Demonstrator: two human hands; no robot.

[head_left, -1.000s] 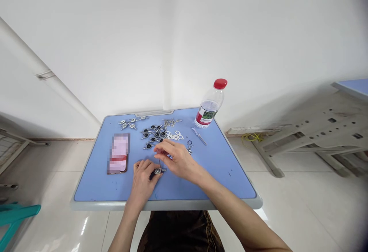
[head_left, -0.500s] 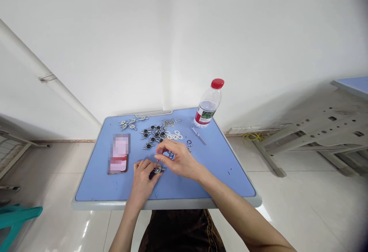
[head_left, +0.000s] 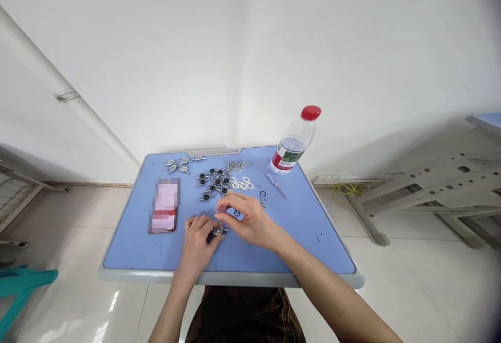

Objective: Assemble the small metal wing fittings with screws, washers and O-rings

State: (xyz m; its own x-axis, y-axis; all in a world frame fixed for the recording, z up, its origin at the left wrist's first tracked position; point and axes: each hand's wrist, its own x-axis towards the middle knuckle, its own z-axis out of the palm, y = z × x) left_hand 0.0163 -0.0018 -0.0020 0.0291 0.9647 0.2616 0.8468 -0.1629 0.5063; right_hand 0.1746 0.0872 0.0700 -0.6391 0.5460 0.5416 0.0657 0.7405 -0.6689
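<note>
Far left, on the floor, a teal plastic stool (head_left: 23,280) is cut off by the frame. On the blue table top, left of centre, lies a phone (head_left: 164,207); its face is pixelated and cannot be read. Near the far edge are silver winged metal pieces (head_left: 176,165). Nearer the centre is a cluster of metal pieces with black round centres (head_left: 213,181), too small and overlapped to count.

The left hand (head_left: 198,241) is curled narrowly around a small metal part (head_left: 218,231) with a dark piece at its base, near the table's front edge. The fingers hide most of the part, so its full shape cannot be made out. The right hand (head_left: 250,223) is just beside it, thumb and forefinger drawn close together above the part; whether they grip anything is too small to tell.

Right of the hands lie pale flat gaskets (head_left: 240,184), black O-rings (head_left: 263,193) and small screws (head_left: 263,205), then a small screwdriver (head_left: 276,185). At the far right corner is a clear plastic water bottle (head_left: 293,142) with a red cap and a red-and-green label, holding water in its lower part.
</note>
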